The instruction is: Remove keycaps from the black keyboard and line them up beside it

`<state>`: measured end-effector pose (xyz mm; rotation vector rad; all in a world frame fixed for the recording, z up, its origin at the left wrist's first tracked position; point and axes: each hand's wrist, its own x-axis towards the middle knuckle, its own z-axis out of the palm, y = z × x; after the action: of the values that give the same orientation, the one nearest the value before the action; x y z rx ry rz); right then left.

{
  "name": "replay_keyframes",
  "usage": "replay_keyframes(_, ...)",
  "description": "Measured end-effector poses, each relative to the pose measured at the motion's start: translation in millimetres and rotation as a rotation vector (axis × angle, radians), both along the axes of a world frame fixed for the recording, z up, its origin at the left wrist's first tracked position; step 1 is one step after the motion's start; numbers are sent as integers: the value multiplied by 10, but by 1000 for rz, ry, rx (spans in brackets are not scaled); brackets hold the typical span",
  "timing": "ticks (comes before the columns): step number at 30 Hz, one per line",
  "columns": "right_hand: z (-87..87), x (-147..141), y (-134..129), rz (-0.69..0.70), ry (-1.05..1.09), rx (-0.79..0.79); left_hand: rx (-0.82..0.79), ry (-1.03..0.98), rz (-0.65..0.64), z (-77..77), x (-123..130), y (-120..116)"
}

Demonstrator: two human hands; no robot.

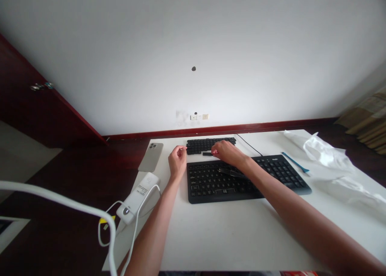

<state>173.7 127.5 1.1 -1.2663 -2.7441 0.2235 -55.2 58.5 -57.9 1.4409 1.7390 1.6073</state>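
A black keyboard [220, 183] lies on the white table, with some keycaps absent from its frame and a dark, thin tool [230, 172] resting across it. Behind it sits a block of loose black keycaps [208, 144] in rows. My left hand [177, 159] is closed at the left end of these rows, its fingertips pinched; whatever they hold is too small to name. My right hand [224, 150] reaches over the keyboard to the front of the rows, fingers curled beside a long black key [207, 154]. Its fingertips are partly hidden.
A phone [151, 157] and a white power bank [138, 197] with a white cable [137, 223] lie at the left. To the right are a blue tool [295, 162] and crumpled white plastic [325, 149]. The white table [211, 235] stands before a wall.
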Motion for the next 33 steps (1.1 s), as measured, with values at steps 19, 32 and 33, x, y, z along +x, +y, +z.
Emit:
replay_keyframes(19, -45, -34, 8, 16, 32, 40, -5, 6, 7, 7, 8, 0)
replay_keyframes(32, 309, 153, -18, 33, 186, -79, -6, 16, 17, -80, -24, 43)
replay_keyframes(33, 361, 208, -40, 49, 189, -122, -8, 13, 17, -91, -27, 48)
